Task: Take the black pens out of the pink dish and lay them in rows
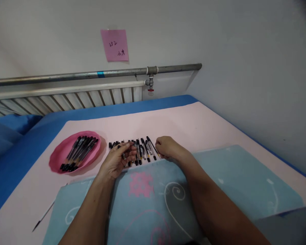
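Black-capped clear pens (145, 149) lie side by side in a row on the pink table cover, some partly behind my left hand. My left hand (118, 158) is over the left part of the row, palm turned inward and fingers curled around a dark, slim pen (123, 155). At the row's right end my right hand (167, 147) is closed, knuckles up. Its fingertips are beside the last, slanted pen (151, 143), and what they pinch is hidden.
A pink scalloped bowl (54, 153) holding several similar pens (79, 153) stands at the left. A thin pen refill (47, 211) lies at the front left. A blue patterned cloth (219, 180) covers the near edge. Behind are a radiator (91, 97) and a pipe (73, 76).
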### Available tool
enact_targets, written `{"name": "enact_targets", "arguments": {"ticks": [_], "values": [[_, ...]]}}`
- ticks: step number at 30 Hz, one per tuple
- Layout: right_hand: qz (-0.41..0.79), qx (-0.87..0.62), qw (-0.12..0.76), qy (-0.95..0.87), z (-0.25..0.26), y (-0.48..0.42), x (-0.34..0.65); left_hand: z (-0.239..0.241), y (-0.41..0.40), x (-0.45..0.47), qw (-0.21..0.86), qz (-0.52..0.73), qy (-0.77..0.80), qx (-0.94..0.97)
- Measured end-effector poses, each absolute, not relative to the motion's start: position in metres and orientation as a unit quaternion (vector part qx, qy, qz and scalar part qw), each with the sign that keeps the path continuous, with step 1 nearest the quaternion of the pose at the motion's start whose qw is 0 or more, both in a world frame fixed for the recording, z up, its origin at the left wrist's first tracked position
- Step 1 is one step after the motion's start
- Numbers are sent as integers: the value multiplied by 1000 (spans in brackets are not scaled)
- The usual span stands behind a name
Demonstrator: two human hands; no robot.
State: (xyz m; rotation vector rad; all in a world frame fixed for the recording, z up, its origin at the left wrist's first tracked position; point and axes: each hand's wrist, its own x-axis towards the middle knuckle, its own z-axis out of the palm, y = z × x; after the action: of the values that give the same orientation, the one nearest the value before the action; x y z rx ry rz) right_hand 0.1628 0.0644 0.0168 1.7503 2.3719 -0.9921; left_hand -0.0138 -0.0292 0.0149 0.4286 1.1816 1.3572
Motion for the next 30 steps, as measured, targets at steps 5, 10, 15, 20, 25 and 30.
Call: {"name": "enact_targets", "arguments": {"ticks": [5, 10, 15, 20, 25, 30], "values": [[-345, 561, 36, 751, 11, 65, 163, 14, -30, -12, 611, 579, 506, 187], [-350, 567, 23, 745, 11, 65, 163, 16, -30, -12, 605, 580, 513, 187], [-352, 574, 29, 739, 11, 66, 161, 16, -30, -12, 600, 581, 517, 187], [-344, 574, -11, 743, 6, 68, 159, 14, -30, -13, 596, 583, 518, 191], [-361, 572, 12, 736, 10, 62, 159, 15, -30, -12, 598, 571, 528, 194], [-303, 571, -63, 760, 21, 60, 161, 16, -30, -10, 629, 555, 518, 165]]}}
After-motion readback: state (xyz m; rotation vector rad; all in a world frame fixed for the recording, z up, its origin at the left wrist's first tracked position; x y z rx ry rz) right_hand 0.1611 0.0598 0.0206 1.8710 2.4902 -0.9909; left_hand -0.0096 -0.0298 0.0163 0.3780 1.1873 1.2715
